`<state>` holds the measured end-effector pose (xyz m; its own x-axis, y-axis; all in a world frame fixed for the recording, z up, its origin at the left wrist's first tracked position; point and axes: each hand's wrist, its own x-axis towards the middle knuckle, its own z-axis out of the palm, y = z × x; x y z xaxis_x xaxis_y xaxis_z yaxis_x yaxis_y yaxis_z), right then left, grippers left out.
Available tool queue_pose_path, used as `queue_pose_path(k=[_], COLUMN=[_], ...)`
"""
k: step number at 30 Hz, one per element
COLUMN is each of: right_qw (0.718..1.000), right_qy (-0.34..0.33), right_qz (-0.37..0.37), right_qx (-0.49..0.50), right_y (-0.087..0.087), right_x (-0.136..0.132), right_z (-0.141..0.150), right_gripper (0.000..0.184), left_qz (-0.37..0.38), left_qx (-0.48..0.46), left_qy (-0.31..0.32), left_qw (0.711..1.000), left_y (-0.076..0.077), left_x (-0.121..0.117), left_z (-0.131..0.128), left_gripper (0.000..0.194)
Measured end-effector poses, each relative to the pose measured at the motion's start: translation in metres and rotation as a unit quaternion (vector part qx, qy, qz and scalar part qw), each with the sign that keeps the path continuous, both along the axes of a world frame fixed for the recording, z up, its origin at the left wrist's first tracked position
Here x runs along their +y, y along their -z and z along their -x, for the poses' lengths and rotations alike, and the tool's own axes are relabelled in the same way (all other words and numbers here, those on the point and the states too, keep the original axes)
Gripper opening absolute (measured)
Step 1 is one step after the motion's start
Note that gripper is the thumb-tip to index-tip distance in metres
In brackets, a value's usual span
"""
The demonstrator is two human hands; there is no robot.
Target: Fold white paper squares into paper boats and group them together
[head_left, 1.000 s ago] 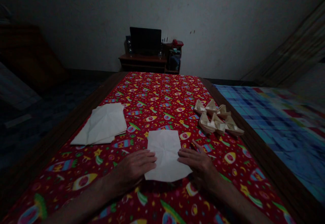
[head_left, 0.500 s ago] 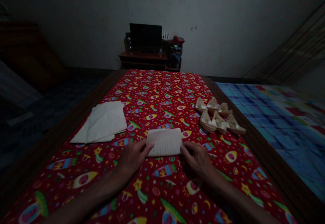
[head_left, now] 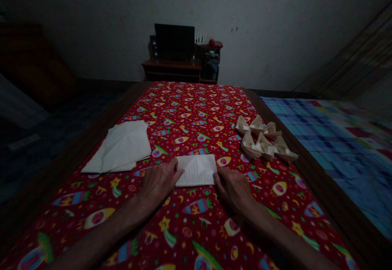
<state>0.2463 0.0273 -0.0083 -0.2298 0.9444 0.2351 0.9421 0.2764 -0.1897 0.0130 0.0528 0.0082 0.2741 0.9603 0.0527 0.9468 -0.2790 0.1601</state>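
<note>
A folded sheet of lined paper (head_left: pixel 197 171) lies flat on the red patterned cloth (head_left: pixel 190 225) in front of me. My left hand (head_left: pixel 162 179) pinches its left edge, thumb on top and fingers curled behind. At the right edge, my right hand (head_left: pixel 233 185) grips the lower corner between thumb and bent fingers. Left of the hands is a stack of pale paper sheets (head_left: pixel 122 147), creased and slightly fanned. Several folded paper boats (head_left: pixel 266 147) stand in two rows to the right, apart from my right hand.
Dark wood edges (head_left: pixel 318 184) border the cloth on both sides. At the far end a dark monitor (head_left: pixel 174 41) and a red telephone (head_left: pixel 216 43) stand on a brown desk (head_left: pixel 171 68). A blue checked sheet (head_left: pixel 321 139) lies beyond the right edge.
The paper's upper layer, slightly raised and offset before, now lies flatter and lines up with the back edge. Both hands keep hold of its sides, and the view has shifted a little.
</note>
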Motion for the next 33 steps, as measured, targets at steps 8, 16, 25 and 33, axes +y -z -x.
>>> queue_pose_path(k=[8, 16, 25, 33], right_qw=[1.000, 1.000, 0.999, 0.998], right_qy=[0.000, -0.003, -0.003, -0.008], right_qz=[-0.009, -0.013, -0.033, -0.058], right_qx=[0.001, -0.010, -0.021, -0.021], right_y=[0.001, 0.002, 0.006, 0.012], right_x=[0.000, 0.001, 0.000, 0.001], right_z=[0.000, 0.000, 0.000, 0.000], right_gripper=[0.028, 0.026, 0.028, 0.026], left_qz=[-0.137, -0.062, -0.095, -0.091], left_qx=[-0.075, -0.062, -0.025, -0.002], left_qy=[0.196, 0.242, 0.250, 0.253], left_qw=[0.968, 0.966, 0.963, 0.963], left_y=[0.008, -0.005, 0.026, 0.022], left_x=[-0.002, -0.027, -0.041, -0.041], left_z=[0.003, -0.004, -0.021, -0.023], left_gripper=[0.037, 0.037, 0.052, 0.048])
